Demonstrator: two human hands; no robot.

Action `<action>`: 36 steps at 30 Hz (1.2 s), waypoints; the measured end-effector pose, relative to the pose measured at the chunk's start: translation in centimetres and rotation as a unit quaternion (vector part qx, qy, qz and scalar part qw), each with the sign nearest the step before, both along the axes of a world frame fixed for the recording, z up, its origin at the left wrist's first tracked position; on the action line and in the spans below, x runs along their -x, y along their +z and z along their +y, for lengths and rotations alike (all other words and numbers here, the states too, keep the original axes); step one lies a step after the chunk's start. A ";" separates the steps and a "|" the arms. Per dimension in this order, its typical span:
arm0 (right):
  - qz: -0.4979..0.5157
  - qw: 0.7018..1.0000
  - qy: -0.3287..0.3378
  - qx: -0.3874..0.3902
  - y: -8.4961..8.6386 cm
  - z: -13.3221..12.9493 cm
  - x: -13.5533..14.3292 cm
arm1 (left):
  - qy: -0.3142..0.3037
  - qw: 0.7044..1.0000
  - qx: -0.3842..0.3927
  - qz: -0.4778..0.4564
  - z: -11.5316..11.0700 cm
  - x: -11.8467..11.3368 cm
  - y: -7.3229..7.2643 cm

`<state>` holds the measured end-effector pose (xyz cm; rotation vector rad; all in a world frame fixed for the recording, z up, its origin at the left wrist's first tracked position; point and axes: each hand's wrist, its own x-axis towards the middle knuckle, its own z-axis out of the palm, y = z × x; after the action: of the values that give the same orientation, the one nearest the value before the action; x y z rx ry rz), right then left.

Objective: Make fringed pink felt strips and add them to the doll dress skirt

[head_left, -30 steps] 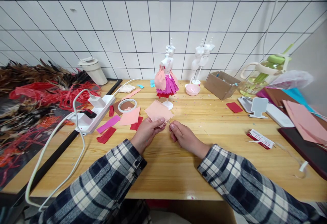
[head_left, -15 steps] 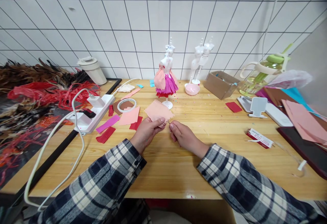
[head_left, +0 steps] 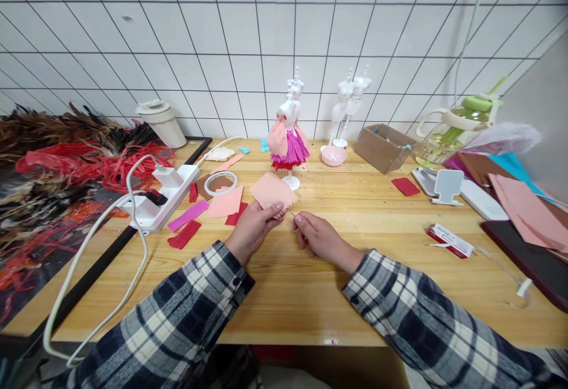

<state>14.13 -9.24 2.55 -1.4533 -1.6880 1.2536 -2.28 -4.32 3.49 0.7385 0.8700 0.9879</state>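
Observation:
A peach sheet of crepe paper [head_left: 271, 188] with a jagged, fringed lower right edge is pinched between thumb and fingers of my left hand [head_left: 255, 228]. My right hand [head_left: 317, 235] is closed just to the right, its thumb and forefinger on a thin, small thing that points at the fringe; it is too small to name. Behind the paper stands a small white mannequin [head_left: 290, 105] in a magenta and red pleated skirt [head_left: 290, 148] with peach pieces at its sides.
Paper pieces [head_left: 225, 201] and a tape roll [head_left: 220, 183] lie left of my hands, near a power strip [head_left: 166, 197] with cables. Toward the wall are two bare mannequins [head_left: 350, 96], a pink bowl [head_left: 333, 155] and a cardboard box [head_left: 383, 148]. A small red-white box [head_left: 450, 241] lies right.
The peach paper and my left hand have shifted slightly left, so the gap to my right fingertips is a little wider. My right hand stays almost in place.

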 end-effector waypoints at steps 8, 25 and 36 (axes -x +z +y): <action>-0.286 0.943 -0.068 -0.157 1.3 0.9 -2.6 | 0.055 0.998 -0.004 0.004 0.7 0.5 -0.3; -0.343 0.913 -0.061 -0.214 -1.4 2.1 -4.1 | -0.030 0.996 -0.030 0.078 0.7 0.6 -0.7; 0.178 0.982 -0.048 -0.049 0.7 1.6 -2.3 | -0.196 0.945 -0.167 0.201 -0.9 0.3 -0.2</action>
<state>16.48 -7.67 3.30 -1.1575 -1.4037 1.2724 -2.60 -5.25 3.29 1.3816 0.8647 0.6367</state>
